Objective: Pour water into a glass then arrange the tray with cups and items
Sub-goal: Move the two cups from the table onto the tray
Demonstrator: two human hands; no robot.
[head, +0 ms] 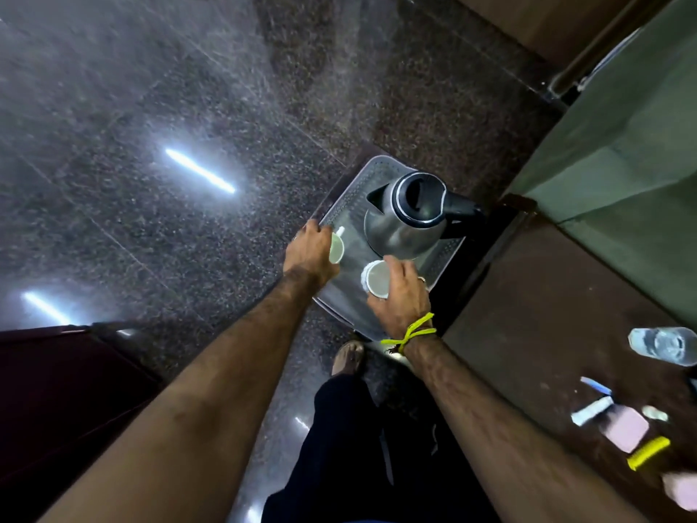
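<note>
Tray, grey and rimmed, is seen jutting past the edge of a brown tabletop, above a dark speckled floor. A steel kettle with a black lid and handle stands on the far part of the tray, spout turned away from the tabletop. Just nearer than the kettle, a white cup is gripped around its side by the right hand, thumb and fingers curled about it; the cup is tipped so that its mouth faces the camera, and whether it touches the tray cannot be told. A yellow thread is tied round that wrist. At the tray's edge farthest from the tabletop, a second white cup lies under the left hand, whose fingers are curled over the cup and the tray rim together. On the tabletop, well apart from the tray, a clear plastic water bottle lies on its side, with small sachets and a yellow packet near it.
</note>
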